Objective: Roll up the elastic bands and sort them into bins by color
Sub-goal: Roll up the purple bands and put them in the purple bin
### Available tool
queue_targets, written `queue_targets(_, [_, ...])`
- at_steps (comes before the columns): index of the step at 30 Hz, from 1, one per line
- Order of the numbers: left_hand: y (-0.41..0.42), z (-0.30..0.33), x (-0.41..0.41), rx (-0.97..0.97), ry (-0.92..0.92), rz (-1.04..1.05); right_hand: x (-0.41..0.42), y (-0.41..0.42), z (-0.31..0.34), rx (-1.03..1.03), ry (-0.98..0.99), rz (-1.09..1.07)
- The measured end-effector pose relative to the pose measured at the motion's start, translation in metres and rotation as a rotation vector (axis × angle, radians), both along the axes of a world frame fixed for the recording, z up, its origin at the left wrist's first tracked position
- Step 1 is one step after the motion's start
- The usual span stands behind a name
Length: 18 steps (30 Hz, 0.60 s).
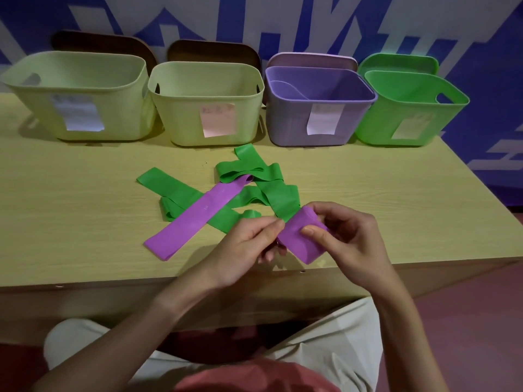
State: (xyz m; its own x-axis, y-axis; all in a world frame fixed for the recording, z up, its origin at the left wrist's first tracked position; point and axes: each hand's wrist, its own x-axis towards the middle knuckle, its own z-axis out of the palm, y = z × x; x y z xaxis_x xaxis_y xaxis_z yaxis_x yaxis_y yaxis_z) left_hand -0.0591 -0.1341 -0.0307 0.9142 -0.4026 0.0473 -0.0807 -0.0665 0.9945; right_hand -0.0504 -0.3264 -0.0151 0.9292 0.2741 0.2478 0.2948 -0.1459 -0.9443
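A purple elastic band (pixel 301 239), partly rolled, is held just above the table's front edge. My left hand (pixel 246 247) pinches its left end, and my right hand (pixel 345 236) grips the roll with the thumb on top. A second purple band (pixel 198 216) lies flat and diagonal on the table. Green bands (pixel 263 176) lie tangled under and behind it. Along the back stand a purple bin (pixel 317 120) and a green bin (pixel 407 123).
Two pale yellow-green bins (pixel 82 108) (pixel 209 114) stand at the back left, each with a paper label. Lids lean behind the bins against the blue patterned wall. The wooden table (pixel 85 222) ends at its right edge near the green bin.
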Motion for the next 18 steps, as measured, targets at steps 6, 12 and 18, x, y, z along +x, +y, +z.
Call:
queue_targets(6, [-0.0053,0.001,-0.0045,0.099,-0.157,0.114,0.0011,0.0023,-0.0002,0.028,-0.015,-0.074])
queue_targets(12, [-0.0051,0.0018,-0.0016,0.212,-0.281,0.207,-0.0004,0.0055,-0.0005,0.025,-0.039,-0.065])
queue_targets(18, [-0.0065,0.006,-0.0021,0.189,-0.269,0.27,0.0009,-0.0025,-0.0021,-0.094,-0.043,-0.017])
